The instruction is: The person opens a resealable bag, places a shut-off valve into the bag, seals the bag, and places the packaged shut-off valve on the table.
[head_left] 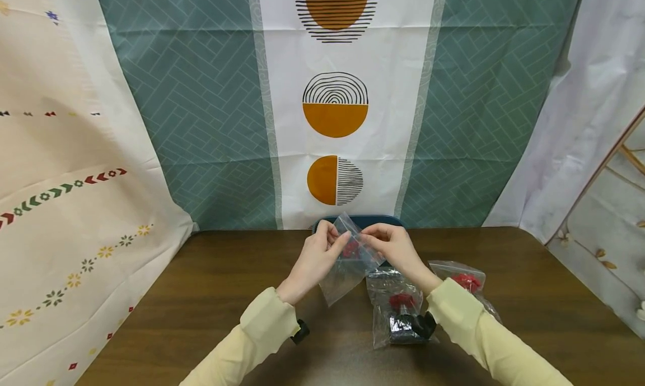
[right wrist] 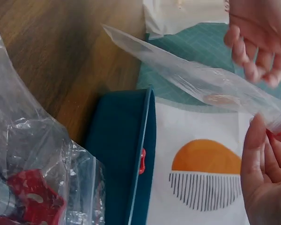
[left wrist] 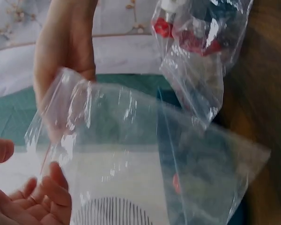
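Note:
A clear zip bag (head_left: 340,282) with a thin red line at its mouth hangs flat between the two hands. My right hand (head_left: 395,245) pinches it by the edge; the right wrist view shows thumb and fingers (right wrist: 267,173) meeting at the red line. Close beside the bag's mouth is my left hand (head_left: 317,254). In the left wrist view its fingers (left wrist: 56,187) are loosely bent, with a gap to the thumb, and grip nothing visible. Behind the bag stands a dark teal bin (right wrist: 117,140) with a small red piece (right wrist: 142,161) inside.
On the brown table (head_left: 242,319), a clear bag (head_left: 380,296) holding a red knob and a black part lies under the right forearm. Another bag (head_left: 443,268) with a red part (head_left: 467,282) lies to its right. Patterned cloth (head_left: 211,122) hangs behind the table.

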The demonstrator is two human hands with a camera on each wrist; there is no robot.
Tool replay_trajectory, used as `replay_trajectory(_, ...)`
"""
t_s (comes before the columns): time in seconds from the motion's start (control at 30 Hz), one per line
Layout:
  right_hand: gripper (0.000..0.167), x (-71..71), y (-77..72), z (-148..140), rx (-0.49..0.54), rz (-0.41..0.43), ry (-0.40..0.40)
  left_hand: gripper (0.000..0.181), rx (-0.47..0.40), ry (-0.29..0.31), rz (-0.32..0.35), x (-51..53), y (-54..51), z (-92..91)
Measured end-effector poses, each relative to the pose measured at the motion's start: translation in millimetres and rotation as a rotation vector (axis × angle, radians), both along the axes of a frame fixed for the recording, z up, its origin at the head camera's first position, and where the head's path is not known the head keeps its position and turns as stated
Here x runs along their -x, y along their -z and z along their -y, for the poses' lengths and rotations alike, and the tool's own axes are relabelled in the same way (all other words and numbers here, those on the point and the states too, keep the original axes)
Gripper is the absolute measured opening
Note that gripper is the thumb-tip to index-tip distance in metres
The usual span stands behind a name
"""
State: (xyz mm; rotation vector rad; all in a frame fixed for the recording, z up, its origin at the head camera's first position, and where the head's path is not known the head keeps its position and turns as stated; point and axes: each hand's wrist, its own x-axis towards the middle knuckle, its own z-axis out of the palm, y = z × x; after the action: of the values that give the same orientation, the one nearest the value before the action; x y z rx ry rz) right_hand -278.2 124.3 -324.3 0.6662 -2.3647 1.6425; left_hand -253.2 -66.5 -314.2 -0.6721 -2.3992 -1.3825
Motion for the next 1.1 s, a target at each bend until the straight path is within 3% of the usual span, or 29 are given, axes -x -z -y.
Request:
replay_trajectory(0.2,0.014,-9.7,-0.5,10.7,-0.065,-0.09,0.0,0.047,-0.026,0.005,0.173,-4.5,-2.3,-8.6)
replay_trajectory(0.4,0.007,-12.8,-5.6,17.9,-0.139,-0.132,0.01,0.024,-0.003,-0.03,0.219,-2.1,-8.0,-10.6)
replay_trajectory(0.53,0.005,-10.6,-11.9,16.0,-0.168,-0.112,0.016,0.025,0.036,-0.059,0.238,-1.9,-12.8,-9.7)
replay_trajectory(0.73,0.008,-0.3,-25.9,12.2,-0.273,-0.105,0.042,0.043,0.219,-0.163,0.164,-5.3,-21.8,-7.4)
replay_trajectory(0.8,0.008,3.9,-30.7,12.3,-0.316,-0.099,0.056,0.04,0.283,-0.189,0.139,-6.7,-24.5,-6.8)
replay_trajectory(0.93,0.008,10.7,-39.1,13.4,-0.397,-0.08,0.094,0.014,0.373,-0.197,0.112,-10.9,-29.1,-6.3)
replay_trajectory(1.1,0.008,14.8,-48.3,14.0,-0.448,-0.068,0.146,0.034,0.428,-0.159,0.091,-18.4,-33.6,-6.3)
